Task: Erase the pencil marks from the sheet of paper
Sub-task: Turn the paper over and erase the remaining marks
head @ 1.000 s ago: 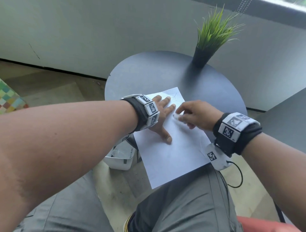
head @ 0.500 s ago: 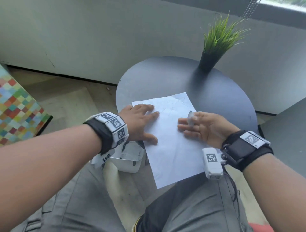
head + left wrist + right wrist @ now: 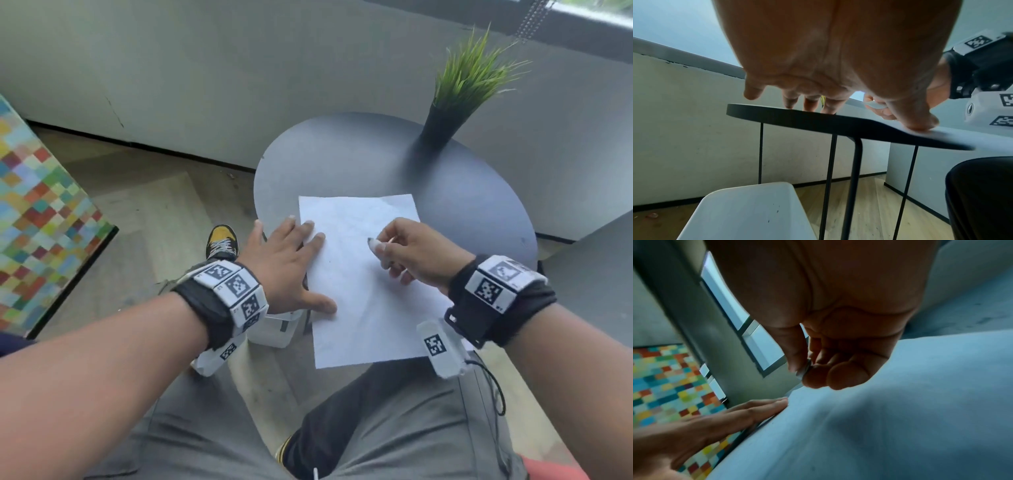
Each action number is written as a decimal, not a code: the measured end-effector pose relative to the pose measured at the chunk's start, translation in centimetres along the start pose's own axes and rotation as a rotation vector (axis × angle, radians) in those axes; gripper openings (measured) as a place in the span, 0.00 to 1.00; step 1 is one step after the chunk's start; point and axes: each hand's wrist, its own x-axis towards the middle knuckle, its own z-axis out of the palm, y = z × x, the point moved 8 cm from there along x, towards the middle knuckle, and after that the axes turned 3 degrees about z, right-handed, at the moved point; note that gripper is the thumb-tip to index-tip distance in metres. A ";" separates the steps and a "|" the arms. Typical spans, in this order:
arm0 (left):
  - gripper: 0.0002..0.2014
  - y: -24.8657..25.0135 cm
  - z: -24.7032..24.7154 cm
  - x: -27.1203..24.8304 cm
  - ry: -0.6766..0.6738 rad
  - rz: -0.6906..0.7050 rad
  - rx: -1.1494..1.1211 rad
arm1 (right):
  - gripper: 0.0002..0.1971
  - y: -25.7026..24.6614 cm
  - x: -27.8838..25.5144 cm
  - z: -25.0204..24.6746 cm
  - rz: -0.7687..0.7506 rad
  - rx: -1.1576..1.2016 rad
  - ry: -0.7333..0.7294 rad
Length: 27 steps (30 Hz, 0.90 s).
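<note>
A white sheet of paper (image 3: 359, 291) lies on the round dark table (image 3: 342, 161), its near end hanging over the rim. Only faint pencil traces show on its upper part. My left hand (image 3: 294, 260) lies flat on the sheet's left edge, with its fingers straight and its thumb (image 3: 920, 123) pressing the paper. My right hand (image 3: 383, 248) pinches a small white eraser (image 3: 375, 245) with a dark tip between thumb and fingertips. In the right wrist view the eraser (image 3: 804, 369) hangs a little above the paper (image 3: 879, 418).
A potted grass plant (image 3: 445, 116) stands at the table's far right. A white bin (image 3: 748, 211) sits on the floor under the table's near left edge. A multicoloured checkered block (image 3: 41, 219) is at the left. My knees are under the sheet's near end.
My right hand lifted off the sheet and curled round the eraser. My left hand slid from the middle of the sheet to its left edge.
</note>
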 end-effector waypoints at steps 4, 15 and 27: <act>0.64 0.3 0.1 1.5 -0.039 0.029 -0.011 | 0.12 -3.3 1.2 1.6 -0.118 -0.259 -0.047; 0.64 1.0 0.0 3.5 -0.005 0.039 -0.067 | 0.04 -4.6 0.4 6.5 -0.349 -0.674 -0.247; 0.66 1.0 0.0 3.6 -0.005 0.038 -0.057 | 0.05 -5.2 1.4 4.8 -0.390 -0.683 -0.156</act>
